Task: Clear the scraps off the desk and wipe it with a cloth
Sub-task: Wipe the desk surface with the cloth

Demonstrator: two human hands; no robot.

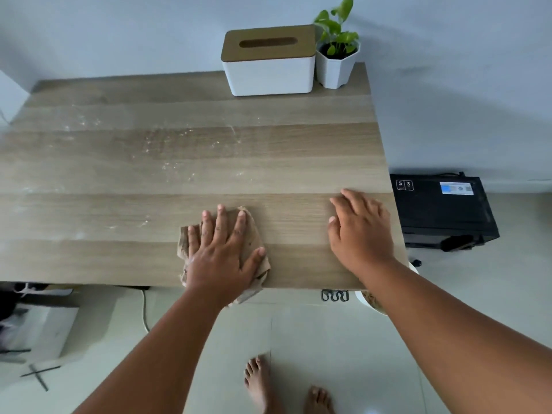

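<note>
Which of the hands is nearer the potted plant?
Right. The right hand rests flat near the desk's right edge, below the potted plant. The left hand presses the cloth at the front edge, further left.

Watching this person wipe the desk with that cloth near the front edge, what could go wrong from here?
The cloth lies under the flat left hand and already hangs over the desk's front edge, so it might slip off. White smears remain farther back, and wiping there could bump the tissue box or potted plant at the back edge. Pale residue swept forward may drop onto the floor by the bare feet.
</note>
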